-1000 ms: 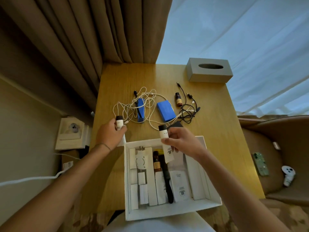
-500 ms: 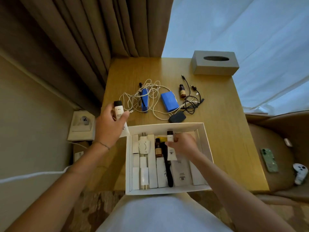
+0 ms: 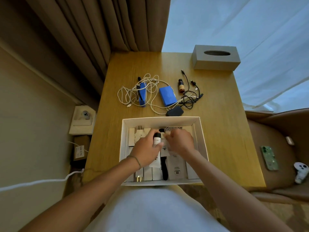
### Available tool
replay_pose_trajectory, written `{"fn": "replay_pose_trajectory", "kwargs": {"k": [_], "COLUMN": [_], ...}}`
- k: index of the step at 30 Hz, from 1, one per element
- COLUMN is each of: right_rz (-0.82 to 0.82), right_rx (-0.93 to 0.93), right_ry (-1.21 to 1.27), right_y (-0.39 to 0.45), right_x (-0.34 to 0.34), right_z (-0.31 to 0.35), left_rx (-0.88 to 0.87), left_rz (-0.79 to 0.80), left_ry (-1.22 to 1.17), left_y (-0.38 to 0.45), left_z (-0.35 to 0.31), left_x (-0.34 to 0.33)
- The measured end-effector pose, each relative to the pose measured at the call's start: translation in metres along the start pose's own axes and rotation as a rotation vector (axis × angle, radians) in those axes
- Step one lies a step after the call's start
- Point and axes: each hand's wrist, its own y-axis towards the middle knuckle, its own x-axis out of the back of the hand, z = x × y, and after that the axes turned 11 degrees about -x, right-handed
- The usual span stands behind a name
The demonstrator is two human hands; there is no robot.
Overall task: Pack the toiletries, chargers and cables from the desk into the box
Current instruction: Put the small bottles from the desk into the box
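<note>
A white box (image 3: 160, 120) stands at the desk's near edge, packed with white cartons, a white plug and a black stick. Both hands are inside it. My left hand (image 3: 146, 152) grips a white tube with a black cap (image 3: 157, 139). Beside it, my right hand (image 3: 181, 143) curls its fingers on a second black-capped tube (image 3: 161, 131), mostly hidden. Behind the box on the desk lie a tangled white cable (image 3: 130, 96), two blue chargers (image 3: 142, 94) (image 3: 167, 96), a small brown bottle (image 3: 181, 86), black cables (image 3: 190, 97) and a black adapter (image 3: 174, 111).
A grey tissue box (image 3: 215, 57) sits at the desk's far right corner. Curtains hang behind. Left of the desk are a wall socket unit (image 3: 83, 119) and a white cord (image 3: 41, 181). On the chair at right lie a green phone (image 3: 269, 158) and a white controller (image 3: 301, 171).
My left hand has carried its tube from the desk, left of the box, into the box. My right hand has lowered its tube deeper among the packed items.
</note>
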Motion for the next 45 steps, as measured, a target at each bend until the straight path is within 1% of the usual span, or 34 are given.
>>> {"fn": "replay_pose_trajectory", "kwargs": {"k": [4,7,12,16,19,23,28,32,35,37,43,45], "right_rz": [-0.005,-0.011,0.004,0.018,-0.009,-0.063,-0.098,-0.128,-0.114,-0.093,-0.061,-0.034], "right_rx": [-0.001,0.022,0.051,0.058,0.067,0.103,0.095,0.074,0.043,0.024,-0.040,-0.058], "right_ry": [0.044,0.071,0.124,0.147,0.171,0.217,0.289,0.392,0.487,0.516,0.485,0.473], "right_y": [-0.005,-0.010,-0.017,-0.021,-0.020,-0.012,0.015,0.039,0.055,0.065,0.091,0.097], "right_x": [0.011,0.015,0.019,0.023,0.030,0.047,0.082,0.110,0.125,0.130,0.128,0.124], "right_z": [-0.012,-0.018,-0.022,-0.022,-0.022,-0.019,-0.010,-0.009,-0.014,-0.020,-0.042,-0.050], "left_rx": [0.070,0.086,0.040,0.000,-0.048,-0.134,-0.265,-0.255,-0.213,-0.173,-0.064,-0.060], "left_rz": [0.074,0.079,0.082,0.071,0.067,-0.013,-0.164,-0.168,-0.123,-0.065,0.136,0.192], "left_ry": [0.078,0.122,0.189,0.455,0.520,0.516,0.375,0.325,0.324,0.376,0.589,0.662], "left_y": [0.002,0.001,-0.004,-0.005,-0.001,0.004,0.033,0.074,0.110,0.135,0.193,0.205], "left_z": [0.011,0.016,0.017,0.016,0.013,0.000,-0.037,-0.058,-0.065,-0.066,-0.060,-0.057], "left_x": [-0.024,-0.035,-0.050,-0.053,-0.047,-0.030,0.004,0.023,0.028,0.026,-0.006,-0.020]}}
